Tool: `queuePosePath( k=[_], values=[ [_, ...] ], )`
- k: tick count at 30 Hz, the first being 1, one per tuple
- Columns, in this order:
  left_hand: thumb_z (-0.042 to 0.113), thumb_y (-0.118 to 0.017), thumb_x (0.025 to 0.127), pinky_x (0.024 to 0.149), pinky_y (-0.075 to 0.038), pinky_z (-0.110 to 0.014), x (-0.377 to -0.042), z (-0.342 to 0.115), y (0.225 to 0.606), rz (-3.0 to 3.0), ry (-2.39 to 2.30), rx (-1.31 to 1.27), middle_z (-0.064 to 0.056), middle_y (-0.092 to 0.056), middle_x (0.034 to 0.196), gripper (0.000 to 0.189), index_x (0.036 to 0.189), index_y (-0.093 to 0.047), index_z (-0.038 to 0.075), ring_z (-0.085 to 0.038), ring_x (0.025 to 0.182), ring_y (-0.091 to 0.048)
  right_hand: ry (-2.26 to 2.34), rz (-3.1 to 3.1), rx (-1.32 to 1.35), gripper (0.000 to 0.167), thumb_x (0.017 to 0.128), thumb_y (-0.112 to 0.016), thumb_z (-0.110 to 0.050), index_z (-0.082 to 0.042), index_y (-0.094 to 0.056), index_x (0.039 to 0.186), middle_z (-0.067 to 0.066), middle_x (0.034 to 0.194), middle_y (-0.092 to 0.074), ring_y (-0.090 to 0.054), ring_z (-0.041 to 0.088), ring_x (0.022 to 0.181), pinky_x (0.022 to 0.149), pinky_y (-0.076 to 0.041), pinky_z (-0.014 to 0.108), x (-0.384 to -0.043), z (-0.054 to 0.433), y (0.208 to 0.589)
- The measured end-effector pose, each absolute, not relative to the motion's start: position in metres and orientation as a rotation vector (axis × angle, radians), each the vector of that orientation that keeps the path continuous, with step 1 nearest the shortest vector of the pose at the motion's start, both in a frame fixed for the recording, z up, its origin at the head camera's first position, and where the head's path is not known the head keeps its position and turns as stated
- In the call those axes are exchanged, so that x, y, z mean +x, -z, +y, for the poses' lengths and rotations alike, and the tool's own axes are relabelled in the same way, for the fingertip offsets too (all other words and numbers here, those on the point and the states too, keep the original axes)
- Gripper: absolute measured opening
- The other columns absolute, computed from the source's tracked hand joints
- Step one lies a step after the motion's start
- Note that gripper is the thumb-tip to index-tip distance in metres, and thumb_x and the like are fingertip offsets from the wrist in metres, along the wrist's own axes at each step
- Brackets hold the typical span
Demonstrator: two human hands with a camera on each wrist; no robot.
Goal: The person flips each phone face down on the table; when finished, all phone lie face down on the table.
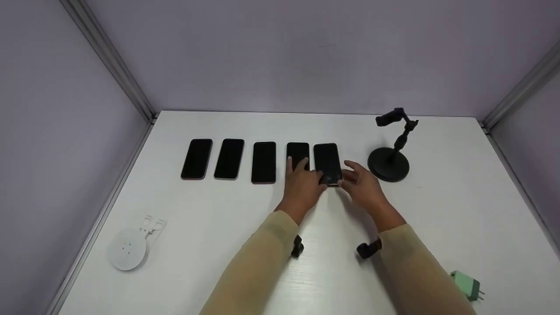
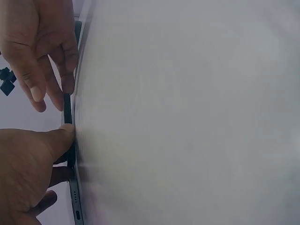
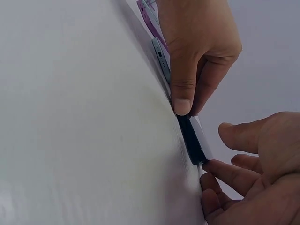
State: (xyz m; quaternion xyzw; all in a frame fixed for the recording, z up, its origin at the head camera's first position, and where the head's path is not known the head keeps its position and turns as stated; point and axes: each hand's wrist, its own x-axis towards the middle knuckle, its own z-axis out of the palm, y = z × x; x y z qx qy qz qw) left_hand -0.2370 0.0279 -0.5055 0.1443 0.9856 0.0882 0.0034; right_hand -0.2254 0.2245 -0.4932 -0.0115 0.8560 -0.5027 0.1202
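Observation:
Several dark-screened phones lie in a row on the white table. My left hand (image 1: 301, 189) reaches over the lower part of the fourth phone (image 1: 298, 150) from the left, two fingers on its screen. Its thumb and index finger pinch the lower left corner of the fifth phone (image 1: 327, 159), the rightmost one. My right hand (image 1: 361, 186) is at that phone's lower right corner, a fingertip touching it. In the right wrist view the fingers of my right hand (image 3: 267, 173) are spread and loosely bent. The phone's dark bottom edge (image 3: 191, 143) shows between both hands.
To the right stands a black phone stand (image 1: 388, 164) with a round base. A white round charger or socket disc (image 1: 127, 249) lies at the left front, beside a small white bracket (image 1: 153, 227). A green plug adapter (image 1: 465, 284) lies at the right front. Walls border the table's back and sides.

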Motion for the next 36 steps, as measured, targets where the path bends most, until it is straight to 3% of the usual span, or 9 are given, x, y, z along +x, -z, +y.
queuePosePath(
  k=[11,21,36],
  values=[
    [0.054,-0.067,0.106,0.138,-0.010,-0.060,-0.234,0.029,0.504,3.086,-0.266,0.471,0.009,-0.079,0.134,0.048,0.145,-0.074,0.027,-0.022,0.163,-0.039,1.586,2.485,0.049,0.071,0.107,-0.070,-0.008,-0.005,-0.037,0.169,0.022,0.159,-0.059,-0.060,0.038,0.145,0.105,-0.057,0.033,-0.225,0.225,0.493],
    [0.053,-0.066,0.107,0.138,-0.009,-0.062,-0.228,0.036,0.503,3.082,-0.257,0.470,0.009,-0.079,0.132,0.046,0.144,-0.074,0.026,-0.019,0.160,-0.043,1.643,2.489,0.118,0.069,0.105,-0.074,-0.011,-0.005,-0.042,0.167,0.023,0.152,-0.065,-0.065,0.035,0.138,0.088,-0.055,0.016,-0.221,0.223,0.493],
    [0.052,-0.061,0.110,0.138,-0.006,-0.061,-0.221,0.034,0.501,3.017,-0.400,0.558,0.011,-0.077,0.137,0.044,0.144,-0.074,0.027,-0.019,0.161,-0.042,1.483,2.618,0.119,0.065,0.105,-0.071,-0.016,0.001,-0.046,0.163,0.023,0.136,-0.073,-0.072,0.029,0.118,0.078,-0.055,0.018,-0.213,0.224,0.491]
  ],
)
